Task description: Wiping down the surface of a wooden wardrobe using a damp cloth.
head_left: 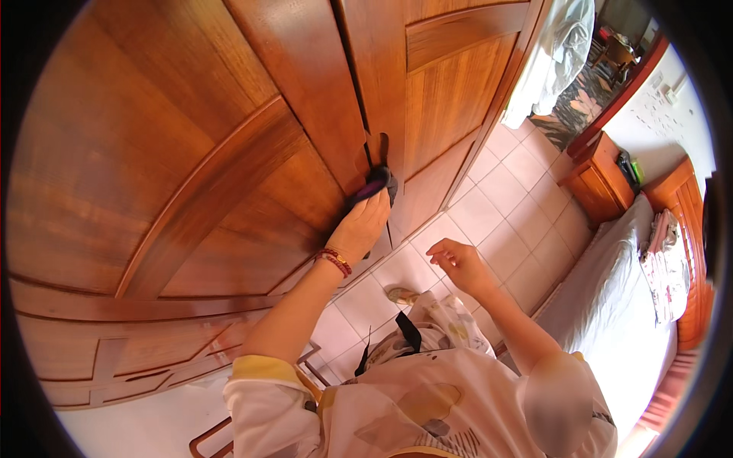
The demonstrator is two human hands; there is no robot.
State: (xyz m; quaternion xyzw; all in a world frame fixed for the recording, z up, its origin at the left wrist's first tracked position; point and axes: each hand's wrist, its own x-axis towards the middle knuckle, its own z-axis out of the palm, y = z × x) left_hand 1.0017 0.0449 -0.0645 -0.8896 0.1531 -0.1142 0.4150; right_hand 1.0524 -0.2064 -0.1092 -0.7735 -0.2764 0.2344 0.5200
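My left hand (363, 226), with a red bead bracelet (337, 260) at its wrist, presses a dark cloth (375, 182) with a purple patch against a wooden wardrobe (252, 177). The cloth touches the door near the gap between two doors, just below a dark curved handle (384, 147). Most of the palm side of this hand is hidden. Held out over the tiled floor, my right hand (461, 266) is empty, its fingers loosely bent and the thumb apart.
A bed (595, 309) with folded textiles (664, 263) lies to the right. Beyond it are a wooden nightstand (601, 177) and a doorway. White fabric (550, 63) hangs beside the wardrobe's far end. Pink tiles (487, 212) cover the floor; a wooden frame (212, 438) shows at lower left.
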